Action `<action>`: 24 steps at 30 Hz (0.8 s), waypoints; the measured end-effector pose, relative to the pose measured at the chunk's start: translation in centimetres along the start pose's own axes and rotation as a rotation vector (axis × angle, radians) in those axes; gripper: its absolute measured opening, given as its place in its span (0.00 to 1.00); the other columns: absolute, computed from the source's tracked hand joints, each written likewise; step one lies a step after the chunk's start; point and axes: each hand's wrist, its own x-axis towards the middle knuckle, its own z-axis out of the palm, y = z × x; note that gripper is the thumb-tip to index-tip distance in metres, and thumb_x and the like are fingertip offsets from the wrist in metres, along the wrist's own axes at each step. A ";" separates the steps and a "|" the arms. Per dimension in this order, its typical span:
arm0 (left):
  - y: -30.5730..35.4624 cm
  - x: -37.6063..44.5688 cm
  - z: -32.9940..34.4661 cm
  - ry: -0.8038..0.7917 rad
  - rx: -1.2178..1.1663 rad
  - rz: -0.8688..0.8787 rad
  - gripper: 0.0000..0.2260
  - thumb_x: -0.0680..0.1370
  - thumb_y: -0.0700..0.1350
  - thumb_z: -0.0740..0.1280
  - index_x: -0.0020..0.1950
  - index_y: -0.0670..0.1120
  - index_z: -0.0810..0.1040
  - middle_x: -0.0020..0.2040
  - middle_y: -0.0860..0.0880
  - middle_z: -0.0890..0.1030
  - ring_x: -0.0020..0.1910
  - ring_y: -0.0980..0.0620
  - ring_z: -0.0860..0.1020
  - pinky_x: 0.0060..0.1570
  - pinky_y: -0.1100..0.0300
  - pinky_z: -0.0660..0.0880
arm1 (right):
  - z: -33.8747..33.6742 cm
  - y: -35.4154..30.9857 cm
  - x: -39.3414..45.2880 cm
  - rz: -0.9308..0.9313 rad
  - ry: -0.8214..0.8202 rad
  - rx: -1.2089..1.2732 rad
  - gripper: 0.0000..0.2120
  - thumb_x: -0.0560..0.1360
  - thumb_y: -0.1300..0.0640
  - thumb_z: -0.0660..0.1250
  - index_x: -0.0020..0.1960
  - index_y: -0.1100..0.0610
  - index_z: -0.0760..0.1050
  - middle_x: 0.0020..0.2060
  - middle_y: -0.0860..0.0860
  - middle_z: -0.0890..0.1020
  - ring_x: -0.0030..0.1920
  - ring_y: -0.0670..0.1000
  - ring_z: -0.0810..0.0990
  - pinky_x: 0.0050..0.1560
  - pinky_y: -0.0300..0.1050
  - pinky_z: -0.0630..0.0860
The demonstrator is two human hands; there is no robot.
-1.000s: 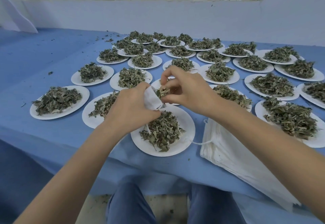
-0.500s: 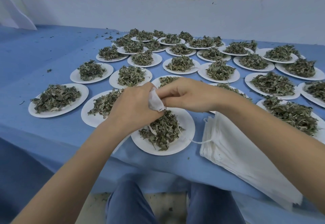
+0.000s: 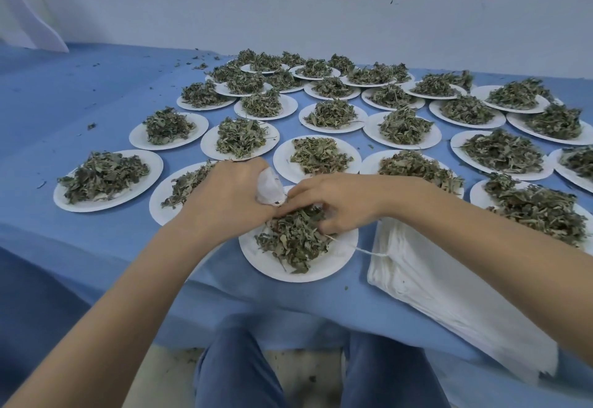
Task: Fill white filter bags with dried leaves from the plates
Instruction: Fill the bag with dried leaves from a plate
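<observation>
My left hand (image 3: 226, 197) grips a small white filter bag (image 3: 269, 187) above the near white plate (image 3: 337, 260). A heap of dried leaves (image 3: 293, 241) lies on that plate. My right hand (image 3: 340, 200) reaches down into the heap just right of the bag, its fingers curled around a pinch of leaves. A stack of flat white filter bags (image 3: 442, 292) lies on the blue cloth to the right, under my right forearm, with a string trailing toward the plate.
Many more white plates heaped with dried leaves, such as one at the left (image 3: 107, 178), cover the blue table (image 3: 80, 93) to the back and right. Leaf crumbs dot the cloth. My knees show below the table's front edge.
My right hand has dropped from the bag's mouth down into the leaves on the near plate. My left hand still holds the bag, now a little lower.
</observation>
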 end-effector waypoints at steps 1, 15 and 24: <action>-0.1 0.0 0.0 0.003 -0.002 -0.008 0.16 0.64 0.48 0.72 0.49 0.45 0.76 0.40 0.46 0.79 0.43 0.46 0.75 0.36 0.56 0.70 | 0.1 0.2 0.2 -0.007 0.024 -0.011 0.25 0.71 0.60 0.65 0.67 0.46 0.68 0.63 0.49 0.73 0.57 0.47 0.71 0.55 0.34 0.64; -1.2 0.3 -0.1 -0.023 0.055 -0.032 0.19 0.64 0.51 0.72 0.52 0.49 0.74 0.41 0.47 0.79 0.42 0.48 0.73 0.34 0.58 0.68 | -2.5 0.7 -0.9 0.126 0.387 0.135 0.14 0.73 0.55 0.68 0.58 0.52 0.77 0.52 0.51 0.81 0.47 0.47 0.77 0.50 0.36 0.70; -0.8 0.4 0.2 -0.020 0.083 0.008 0.20 0.61 0.50 0.73 0.50 0.49 0.73 0.39 0.49 0.77 0.42 0.46 0.74 0.35 0.56 0.71 | -2.9 -0.3 -1.2 0.001 0.336 0.132 0.13 0.75 0.61 0.65 0.58 0.53 0.77 0.55 0.51 0.78 0.42 0.40 0.70 0.47 0.31 0.63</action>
